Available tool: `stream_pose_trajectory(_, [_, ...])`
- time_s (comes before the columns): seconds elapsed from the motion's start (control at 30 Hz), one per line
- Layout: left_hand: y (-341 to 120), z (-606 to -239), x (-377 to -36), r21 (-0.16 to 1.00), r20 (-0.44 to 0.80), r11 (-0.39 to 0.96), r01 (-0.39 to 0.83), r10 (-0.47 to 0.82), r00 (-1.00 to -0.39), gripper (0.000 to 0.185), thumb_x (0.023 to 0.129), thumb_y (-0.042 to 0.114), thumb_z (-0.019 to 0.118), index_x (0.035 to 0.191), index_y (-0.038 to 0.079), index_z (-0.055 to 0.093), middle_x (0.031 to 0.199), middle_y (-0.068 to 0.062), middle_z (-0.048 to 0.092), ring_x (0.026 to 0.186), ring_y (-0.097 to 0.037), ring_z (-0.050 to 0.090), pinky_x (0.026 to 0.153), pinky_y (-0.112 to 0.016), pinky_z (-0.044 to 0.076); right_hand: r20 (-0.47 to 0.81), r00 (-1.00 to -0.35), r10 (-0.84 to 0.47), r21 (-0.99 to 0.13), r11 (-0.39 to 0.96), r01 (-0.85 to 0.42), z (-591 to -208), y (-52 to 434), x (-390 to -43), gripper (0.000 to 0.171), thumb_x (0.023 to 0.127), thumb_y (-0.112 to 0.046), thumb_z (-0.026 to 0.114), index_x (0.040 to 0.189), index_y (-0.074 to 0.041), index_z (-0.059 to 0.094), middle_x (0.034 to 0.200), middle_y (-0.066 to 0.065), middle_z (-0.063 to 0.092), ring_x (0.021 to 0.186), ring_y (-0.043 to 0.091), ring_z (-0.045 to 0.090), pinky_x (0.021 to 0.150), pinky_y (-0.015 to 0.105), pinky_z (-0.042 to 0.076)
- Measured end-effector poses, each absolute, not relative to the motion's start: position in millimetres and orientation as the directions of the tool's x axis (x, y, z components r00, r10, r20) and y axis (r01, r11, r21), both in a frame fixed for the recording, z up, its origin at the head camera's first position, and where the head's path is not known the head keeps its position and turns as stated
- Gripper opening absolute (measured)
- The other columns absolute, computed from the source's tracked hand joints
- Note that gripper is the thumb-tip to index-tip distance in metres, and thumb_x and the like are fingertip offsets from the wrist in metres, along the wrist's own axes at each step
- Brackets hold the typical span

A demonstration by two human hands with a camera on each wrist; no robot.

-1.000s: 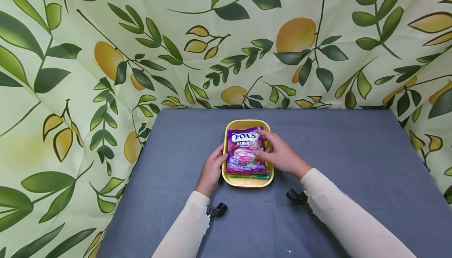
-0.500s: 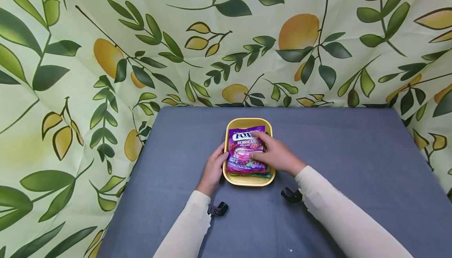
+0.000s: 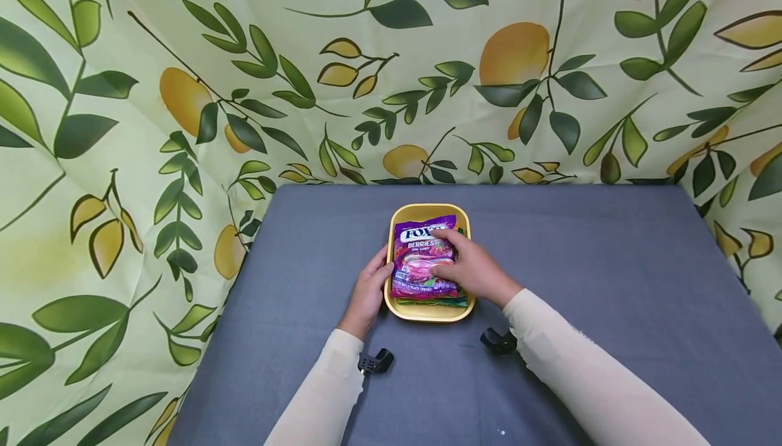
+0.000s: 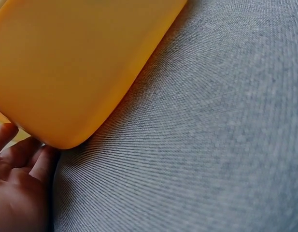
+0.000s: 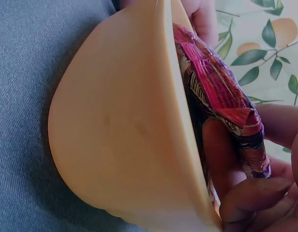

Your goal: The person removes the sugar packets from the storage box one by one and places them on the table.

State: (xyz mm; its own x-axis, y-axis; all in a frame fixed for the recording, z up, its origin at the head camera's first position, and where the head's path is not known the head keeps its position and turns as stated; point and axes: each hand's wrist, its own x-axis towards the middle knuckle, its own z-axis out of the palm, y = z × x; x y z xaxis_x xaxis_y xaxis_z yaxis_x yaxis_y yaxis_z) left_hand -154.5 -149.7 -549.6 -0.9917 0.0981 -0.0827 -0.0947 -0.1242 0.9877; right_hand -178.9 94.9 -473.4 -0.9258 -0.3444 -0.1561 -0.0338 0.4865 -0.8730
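Note:
A yellow tray (image 3: 427, 315) sits mid-table with a purple Fox's Berries candy bag (image 3: 418, 263) on top of a green packet (image 3: 436, 302). My right hand (image 3: 455, 266) grips the purple bag's right side, fingers curled over its face. The right wrist view shows the tray (image 5: 120, 145) from the side, the bag (image 5: 211, 87) raised off its rim, and my thumb (image 5: 250, 193) under the bag's edge. My left hand (image 3: 369, 290) holds the tray's left wall, thumb at the rim. Its fingers (image 4: 18, 183) lie by the tray (image 4: 66, 72) at the base.
The grey cloth table (image 3: 611, 283) stretches bare on both sides of the tray. A leaf-and-lemon printed curtain (image 3: 183, 93) closes off the back and sides. Black wrist-camera mounts (image 3: 375, 362) hang under both sleeves.
My right hand slid left over the purple bag and its fingers curled in, crumpling and lifting the bag's right side. The left hand stayed at the tray.

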Motion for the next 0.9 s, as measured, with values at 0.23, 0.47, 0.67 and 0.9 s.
stream_pose_trajectory(0.23, [-151.4,-550.1,-154.5,0.99,-0.079,-0.107,-0.091,0.106,-0.991,0.058,0.113,0.02,0.051,0.168,0.004,0.04,0.17,-0.016,0.04,0.153,-0.031,0.04,0.122,-0.043,0.038,-0.138,-0.934,-0.329,-0.895,0.445,-0.025,-474.1,91.9,-177.6,0.068,0.1,-0.017,0.083,0.161,-0.017,0.052,0.145,0.023,0.06,0.113,0.032,0.066,0.099,0.053,0.055])
stream_pose_trajectory(0.47, [-150.5,-549.5,-156.5,0.989,-0.077,-0.114,-0.09,0.111,-0.991,0.059,0.113,0.018,0.053,0.167,0.001,0.04,0.168,-0.02,0.042,0.15,-0.034,0.044,0.118,-0.041,0.042,-0.151,-0.934,-0.324,-0.94,0.338,0.035,-473.4,93.5,-174.5,0.069,0.1,-0.007,0.08,0.162,-0.016,0.05,0.134,0.026,0.062,0.09,0.025,0.074,0.079,0.041,0.064])
stream_pose_trajectory(0.67, [-150.1,-550.6,-156.4,0.985,-0.086,-0.138,-0.101,0.111,-0.99,0.059,0.113,0.017,0.053,0.168,0.001,0.039,0.169,-0.02,0.041,0.151,-0.034,0.043,0.119,-0.04,0.042,-0.146,-0.933,-0.328,-0.958,0.284,0.05,-474.6,95.3,-173.3,0.068,0.102,-0.006,0.078,0.162,-0.018,0.05,0.136,0.027,0.061,0.092,0.026,0.076,0.077,0.04,0.065])
stream_pose_trajectory(0.9, [-152.9,-550.3,-155.1,0.987,-0.084,-0.129,-0.098,0.111,-0.99,0.059,0.113,0.017,0.052,0.168,0.003,0.039,0.17,-0.017,0.04,0.153,-0.032,0.04,0.12,-0.04,0.039,-0.129,-0.94,-0.317,-0.966,0.254,0.047,-473.2,98.3,-174.5,0.069,0.102,-0.005,0.077,0.163,-0.02,0.049,0.141,0.028,0.057,0.097,0.031,0.076,0.081,0.043,0.065])
